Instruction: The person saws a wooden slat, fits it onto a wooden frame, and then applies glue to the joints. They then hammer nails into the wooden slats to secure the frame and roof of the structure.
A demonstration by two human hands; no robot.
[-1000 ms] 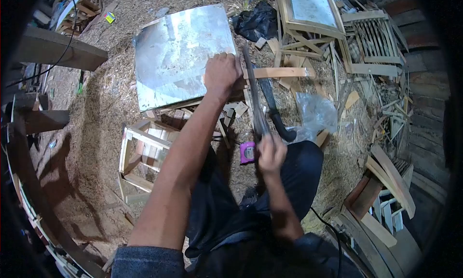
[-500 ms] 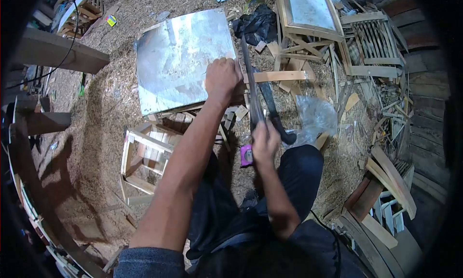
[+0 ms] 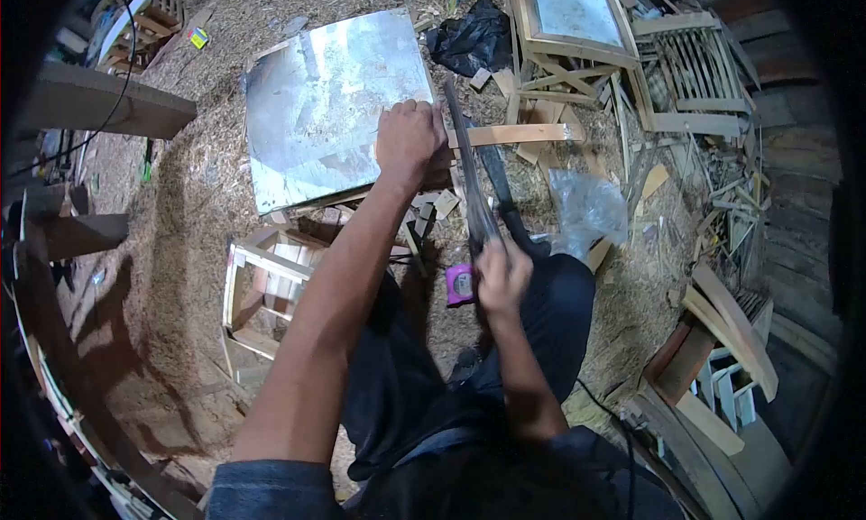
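Note:
My left hand [image 3: 411, 143] is closed over a wooden strip [image 3: 519, 135] and presses it on the right edge of a low table with a worn, silvery top [image 3: 325, 101]. The strip sticks out past that edge to the right. My right hand [image 3: 503, 272] grips a handsaw [image 3: 469, 164], whose long blade points away from me and crosses the strip just right of my left hand. The saw's handle is mostly hidden in my fist. A purple tape measure [image 3: 460, 285] is just left of my right hand.
Right of the saw lie a long dark tool [image 3: 502, 186] and a clear plastic bag [image 3: 586, 204]. A wooden stool frame [image 3: 236, 294] stands at left. Black plastic [image 3: 471, 40] and a wooden frame with a pale panel [image 3: 582, 46] are farther back. Sawdust [image 3: 189, 258] covers the floor.
The saw and my right hand have drawn back slightly toward me along the strip. My left hand stays on the strip. The whole view has shifted a little.

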